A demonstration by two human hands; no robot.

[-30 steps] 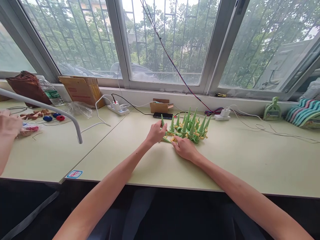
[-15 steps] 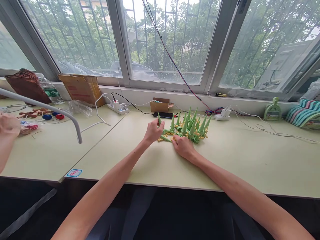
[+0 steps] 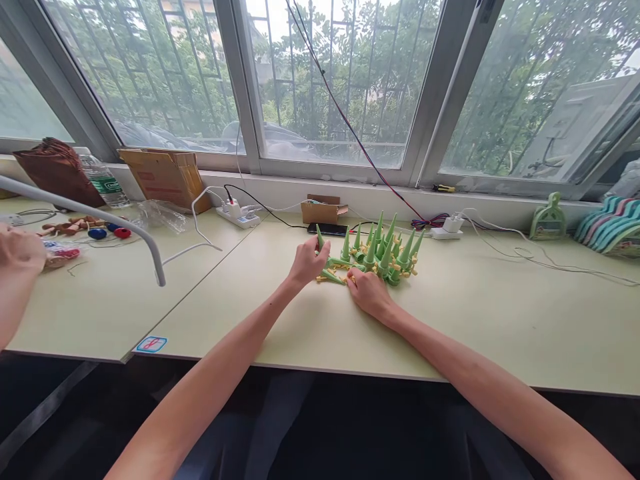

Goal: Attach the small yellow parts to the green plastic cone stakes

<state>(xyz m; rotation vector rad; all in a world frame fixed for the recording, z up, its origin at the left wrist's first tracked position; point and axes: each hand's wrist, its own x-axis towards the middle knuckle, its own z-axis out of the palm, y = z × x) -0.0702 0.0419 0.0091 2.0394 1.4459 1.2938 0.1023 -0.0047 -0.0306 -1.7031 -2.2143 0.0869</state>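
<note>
My left hand (image 3: pixel 309 262) is closed around a green cone (image 3: pixel 319 237), whose pointed tip sticks up above the fingers. Close to its right, my right hand (image 3: pixel 369 289) rests low at the tabletop with its fingers drawn together; what they hold, if anything, is hidden. Small yellow pieces (image 3: pixel 341 268) lie between and in front of the hands, with a loose green cone (image 3: pixel 332 276) on its side among them. Just beyond my right hand stands a cluster of upright green cones (image 3: pixel 385 253), several with yellow pieces around their lower parts.
Behind the cones lie a black phone (image 3: pixel 327 229) and a small cardboard box (image 3: pixel 324 211). Power strips (image 3: pixel 238 215) and cables run along the back. A white lamp arm (image 3: pixel 150 250) crosses the left side, near another person's hand (image 3: pixel 20 250). Small hangers (image 3: pixel 613 227) stack at far right.
</note>
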